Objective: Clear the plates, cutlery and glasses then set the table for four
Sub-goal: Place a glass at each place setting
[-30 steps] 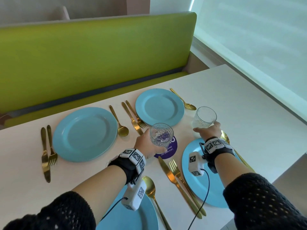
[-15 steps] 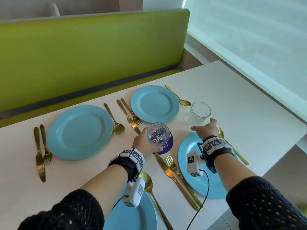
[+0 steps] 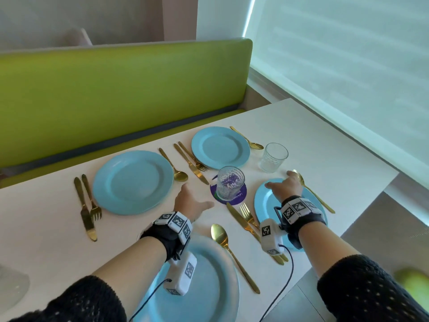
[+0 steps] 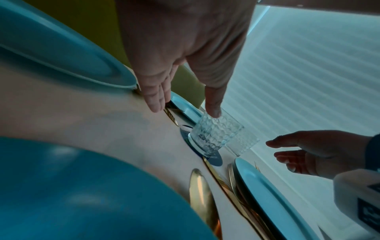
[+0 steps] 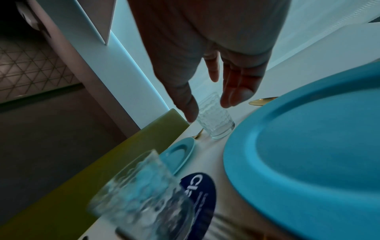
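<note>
Two patterned clear glasses stand on the white table (image 3: pixel 325 140): one glass (image 3: pixel 229 182) on a purple coaster (image 3: pixel 239 198), the other glass (image 3: pixel 274 156) farther right. My left hand (image 3: pixel 197 196) hovers open just left of the coaster glass, not touching it; the left wrist view shows its fingers (image 4: pixel 154 99) straight, short of that glass (image 4: pixel 213 134). My right hand (image 3: pixel 279 181) is open above the near right blue plate (image 3: pixel 267 203), short of the far glass (image 5: pixel 216 120). Three more blue plates lie at far left (image 3: pixel 132 182), far middle (image 3: pixel 220 147) and near me (image 3: pixel 209 287). Gold cutlery (image 3: pixel 246 219) flanks each plate.
A green bench (image 3: pixel 116 94) runs along the table's far side. A window blind (image 3: pixel 348 66) closes off the right. The table's right edge (image 3: pixel 362 214) drops to the floor. A clear object (image 3: pixel 11 287) sits at the near left corner.
My left hand set the glass on the purple coaster, let go and drew back left. My right hand released the far glass and pulled back over the near right plate.
</note>
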### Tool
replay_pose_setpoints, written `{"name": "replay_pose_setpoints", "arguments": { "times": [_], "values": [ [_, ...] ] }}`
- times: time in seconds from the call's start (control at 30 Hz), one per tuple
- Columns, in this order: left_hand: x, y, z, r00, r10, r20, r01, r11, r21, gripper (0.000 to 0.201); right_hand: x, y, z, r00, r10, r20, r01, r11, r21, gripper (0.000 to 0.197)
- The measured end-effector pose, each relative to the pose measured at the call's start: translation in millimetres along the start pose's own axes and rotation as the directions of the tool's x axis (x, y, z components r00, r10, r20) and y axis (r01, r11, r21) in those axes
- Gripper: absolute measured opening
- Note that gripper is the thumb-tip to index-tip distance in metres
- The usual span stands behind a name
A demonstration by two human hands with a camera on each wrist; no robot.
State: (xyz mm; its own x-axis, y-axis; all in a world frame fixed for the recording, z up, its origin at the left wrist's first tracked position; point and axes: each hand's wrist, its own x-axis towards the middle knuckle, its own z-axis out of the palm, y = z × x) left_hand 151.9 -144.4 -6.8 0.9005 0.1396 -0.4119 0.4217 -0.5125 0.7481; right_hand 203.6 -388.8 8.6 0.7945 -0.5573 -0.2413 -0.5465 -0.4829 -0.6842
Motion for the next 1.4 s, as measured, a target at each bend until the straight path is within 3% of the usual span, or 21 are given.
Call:
{"name": "replay_pose_setpoints", "arguments": {
  "times": [0.3, 0.43, 0.5, 0.6, 0.67, 0.7, 0.77, 0.87, 0.93, 1.0, 1.1, 1.27, 1.4],
  "values": [
    [-98, -97, -87, 1.0, 0.001, -0.007, -0.002, 0.993, -0.115, 0.042, -173, -12, 41, 0.994, -0.085, 0.075, 0.089, 0.994, -0.056, 0.049],
    [-140, -151, -124, 1.0, -0.001, 0.001, 0.001, 0.992, -0.124, 0.025, -255, -19, 84, 0.97, -0.142, 0.199, 0.158, 0.985, -0.066, 0.039],
    [-153, -182, -141, 0.998, -0.059, -0.019, 0.056, 0.99, -0.128, 0.005, -290, -22, 111, 0.944, -0.156, 0.29, 0.178, 0.983, -0.051, 0.035],
    [-165, -230, -167, 0.98, -0.199, 0.006, 0.199, 0.976, -0.091, 0.023, -337, -28, 149, 0.899, -0.168, 0.405, 0.225, 0.97, -0.097, 0.031],
    [-169, -262, -183, 0.939, -0.339, 0.06, 0.342, 0.938, -0.055, 0.019, -363, -34, 173, 0.865, -0.181, 0.468, 0.276, 0.95, -0.143, 0.034],
    [-169, -280, -190, 0.912, -0.407, 0.06, 0.41, 0.91, -0.057, 0.027, -374, -38, 184, 0.849, -0.191, 0.493, 0.303, 0.94, -0.158, 0.036],
    [-172, -306, -206, 0.857, -0.515, 0.001, 0.513, 0.855, -0.071, 0.049, -393, -46, 204, 0.821, -0.199, 0.536, 0.337, 0.926, -0.172, 0.04],
    [-184, -320, -231, 0.773, -0.599, -0.209, 0.571, 0.8, -0.183, 0.081, -418, -58, 227, 0.775, -0.203, 0.599, 0.373, 0.911, -0.174, 0.052],
    [-190, -324, -243, 0.737, -0.606, -0.299, 0.505, 0.787, -0.354, 0.097, -429, -65, 242, 0.744, -0.221, 0.63, 0.401, 0.902, -0.158, 0.061],
    [-185, -336, -251, 0.741, -0.543, -0.395, 0.351, 0.814, -0.463, 0.102, -438, -72, 255, 0.723, -0.246, 0.646, 0.431, 0.891, -0.142, 0.07],
    [-173, -350, -260, 0.799, -0.421, -0.43, 0.203, 0.861, -0.466, 0.107, -447, -77, 272, 0.705, -0.289, 0.648, 0.46, 0.882, -0.107, 0.082],
    [-164, -350, -272, 0.885, -0.252, -0.391, 0.08, 0.911, -0.405, 0.111, -448, -77, 294, 0.703, -0.354, 0.617, 0.486, 0.872, -0.054, 0.088],
    [-157, -352, -271, 0.903, -0.197, -0.381, 0.031, 0.916, -0.4, 0.1, -446, -75, 304, 0.699, -0.389, 0.6, 0.508, 0.861, -0.034, 0.087]
  ]
}}
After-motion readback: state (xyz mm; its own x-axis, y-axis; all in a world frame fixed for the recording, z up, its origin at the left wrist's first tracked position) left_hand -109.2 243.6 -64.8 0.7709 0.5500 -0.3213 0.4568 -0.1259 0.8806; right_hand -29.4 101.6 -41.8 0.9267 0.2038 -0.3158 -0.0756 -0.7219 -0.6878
